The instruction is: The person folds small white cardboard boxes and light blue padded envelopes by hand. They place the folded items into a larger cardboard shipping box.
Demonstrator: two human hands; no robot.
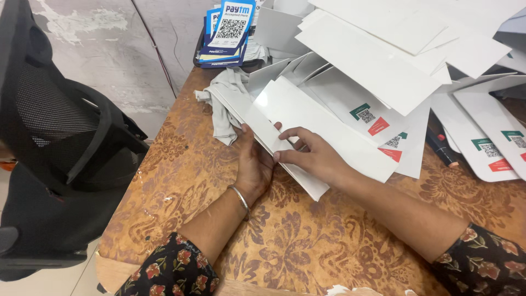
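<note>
A stack of glossy white cards (307, 118) lies fanned across the brown patterned table (307, 241). My left hand (253, 164) grips the stack's near-left edge, thumb on top and fingers underneath. My right hand (309, 153) rests flat on the top card, fingertips pressing near the same edge. Both arms wear dark floral sleeves, and a metal bangle (240, 197) circles the left wrist. Several cards further right show green and red printed patches (370, 118).
A grey cloth (222, 104) lies under the cards' left end. Blue and white stand-up cards (230, 30) stand at the table's far edge. A dark marker (441, 148) lies between cards at right. A black mesh office chair (55, 142) stands left of the table.
</note>
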